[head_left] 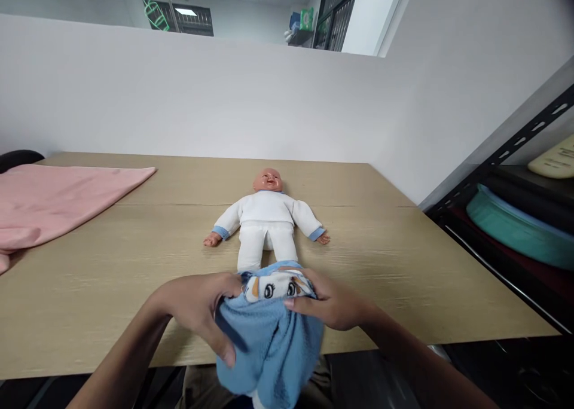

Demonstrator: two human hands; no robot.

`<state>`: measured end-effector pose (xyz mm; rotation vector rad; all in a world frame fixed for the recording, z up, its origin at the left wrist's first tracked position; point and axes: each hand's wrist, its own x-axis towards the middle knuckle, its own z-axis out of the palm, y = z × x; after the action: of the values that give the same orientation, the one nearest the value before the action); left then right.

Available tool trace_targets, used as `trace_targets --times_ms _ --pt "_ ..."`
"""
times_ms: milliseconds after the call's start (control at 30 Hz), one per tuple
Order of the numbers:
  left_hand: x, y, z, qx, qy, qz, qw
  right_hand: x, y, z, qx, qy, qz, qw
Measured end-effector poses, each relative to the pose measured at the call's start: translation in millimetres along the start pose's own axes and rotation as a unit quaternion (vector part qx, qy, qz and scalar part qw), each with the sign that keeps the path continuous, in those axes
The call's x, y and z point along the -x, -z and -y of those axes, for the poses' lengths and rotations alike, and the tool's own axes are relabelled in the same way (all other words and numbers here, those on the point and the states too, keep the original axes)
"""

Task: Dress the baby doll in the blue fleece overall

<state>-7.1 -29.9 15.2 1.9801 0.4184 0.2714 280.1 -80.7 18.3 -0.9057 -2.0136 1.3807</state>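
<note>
A doll in a white top with blue cuffs and white trousers lies on its back, head away from me. Near the table's front edge, a blue fleece garment with a cartoon animal face at its top hangs partly over the edge. My left hand grips its left side, the fingers at the upper opening and the thumb outside on the fabric. On the opposite side, my right hand pinches the top edge between thumb and fingers. The doll's lower legs are hidden by the garment; whether they are inside it I cannot tell.
A pink cloth is spread at the table's left. At the right stands a black metal shelf with a teal basin and a cream-coloured bottle. Behind the wooden table rises a white partition.
</note>
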Motion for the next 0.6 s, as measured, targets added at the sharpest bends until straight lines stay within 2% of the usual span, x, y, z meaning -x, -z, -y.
trace_targets --times_ms 67,100,200,267,367,433,533,600 --pt "1.8 -3.1 6.4 0.044 -0.016 0.046 0.998 -1.9 -1.8 0.4 -0.024 0.001 0.038 0.999" --pt "2.1 -5.6 9.7 0.071 -0.019 0.051 0.996 -3.2 -2.4 -0.2 -0.037 -0.002 0.074 0.997" --pt "3.0 -16.5 19.6 0.158 -0.005 0.013 0.987 -6.5 -3.4 -5.3 -0.064 -0.037 0.166 0.983" --pt "4.2 -24.8 25.9 0.192 0.014 -0.029 0.981 -7.7 -4.2 -9.4 -0.086 -0.063 0.168 0.980" --pt "7.5 -35.5 34.1 0.215 0.028 -0.077 0.973 -9.2 -7.6 -14.1 -0.132 -0.035 0.130 0.982" --pt "11.0 -40.7 38.8 0.249 0.033 -0.047 0.967 -10.2 -10.9 -17.2 -0.173 -0.014 0.126 0.977" --pt "17.8 -47.0 45.5 0.300 0.027 0.010 0.954 -10.6 -14.6 -24.4 -0.228 -0.043 0.134 0.964" --pt "22.2 -51.6 49.8 0.328 0.012 -0.020 0.945 -10.5 -14.6 -30.7 -0.238 -0.081 0.155 0.955"
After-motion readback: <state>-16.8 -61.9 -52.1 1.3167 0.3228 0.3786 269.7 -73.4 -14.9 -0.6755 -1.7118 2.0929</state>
